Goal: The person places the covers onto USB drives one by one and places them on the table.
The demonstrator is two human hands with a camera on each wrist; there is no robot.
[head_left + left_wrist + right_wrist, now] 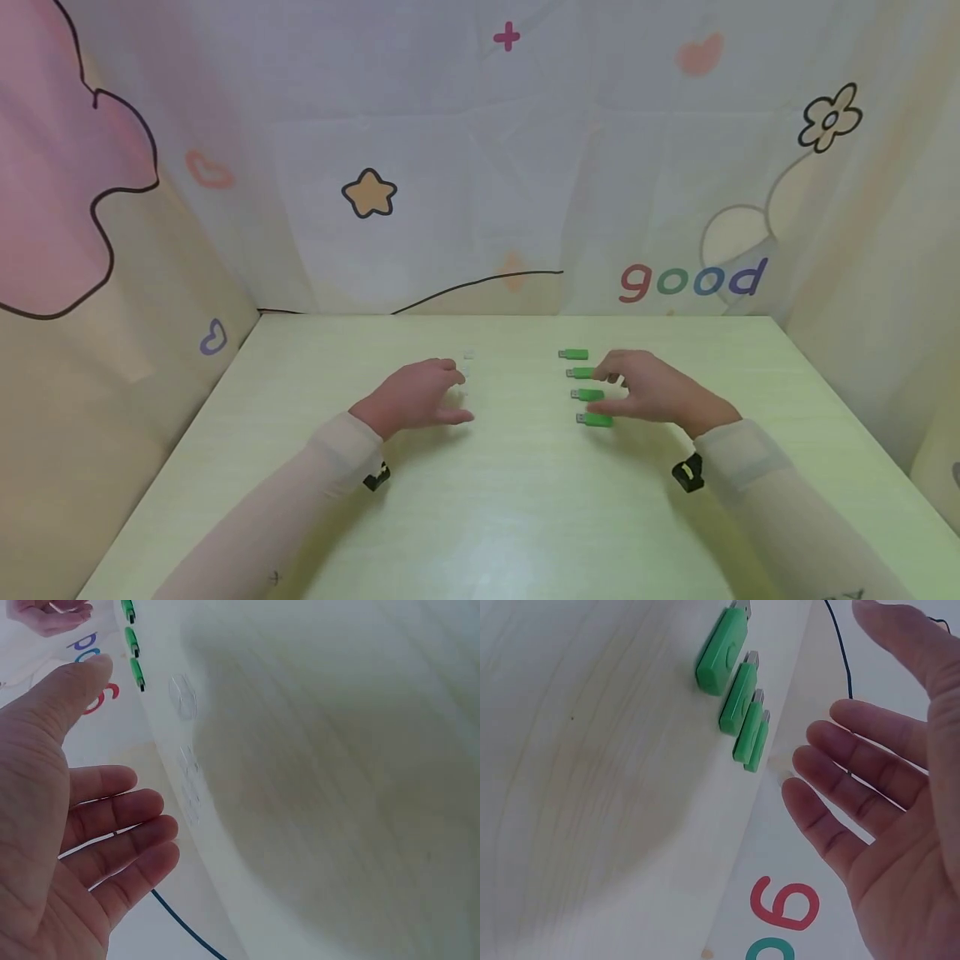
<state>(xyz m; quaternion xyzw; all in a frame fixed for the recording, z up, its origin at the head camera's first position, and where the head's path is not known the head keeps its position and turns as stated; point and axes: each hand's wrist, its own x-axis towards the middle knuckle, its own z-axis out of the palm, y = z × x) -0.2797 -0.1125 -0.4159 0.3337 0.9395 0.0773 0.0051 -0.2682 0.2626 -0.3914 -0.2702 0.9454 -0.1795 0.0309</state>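
Several green USB sticks (595,420) lie in a column on the table, their metal plugs pointing left in the head view. Over them hovers my right hand (648,387), its fingers loosely bent and holding nothing; the right wrist view shows the green USB sticks (722,652) apart from the fingers (817,817). Small clear plastic pieces, likely caps (182,697), lie in another column to the left. My left hand (416,396) is beside these, thumb and fingers spread with nothing between them. In the head view it partly hides the clear pieces (468,354).
The pale table (480,517) runs back to a hanging cloth (465,150) printed with a star, hearts and the word "good". Cloth also hangs along both sides. A small black device (688,472) sits at the right wrist, another black device (377,476) at the left.
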